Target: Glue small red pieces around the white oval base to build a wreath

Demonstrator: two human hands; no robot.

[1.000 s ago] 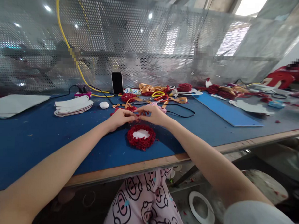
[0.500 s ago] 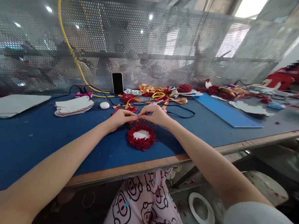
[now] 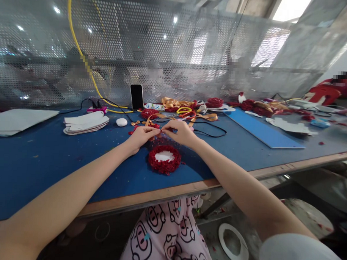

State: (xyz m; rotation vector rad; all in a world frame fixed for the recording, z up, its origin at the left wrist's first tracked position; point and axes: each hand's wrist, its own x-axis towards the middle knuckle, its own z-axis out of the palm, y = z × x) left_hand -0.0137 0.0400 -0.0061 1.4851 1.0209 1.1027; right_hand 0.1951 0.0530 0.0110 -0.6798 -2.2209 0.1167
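Just beyond a fluffy dark red ring (image 3: 164, 167), my left hand (image 3: 141, 139) and my right hand (image 3: 180, 133) meet fingertip to fingertip. Each hand is closed in a pinch. Something tiny and reddish shows between the fingertips, too small to name. White material (image 3: 164, 156) fills the middle of the ring, which lies flat near the table's front edge. Neither hand touches the ring. Red scraps (image 3: 133, 130) lie behind my left hand, and orange ribbon (image 3: 209, 117) lies behind my right hand.
A phone (image 3: 136, 97) leans upright at the back. To the left are a white mouse (image 3: 121, 122) and stacked white pieces (image 3: 85, 123). A blue board (image 3: 261, 127) and more red pieces (image 3: 256, 107) lie right. Someone in red sits far right.
Both pinched hands have shifted very slightly, with the fingertips a little higher in view. The ring and the table items stay where they were.
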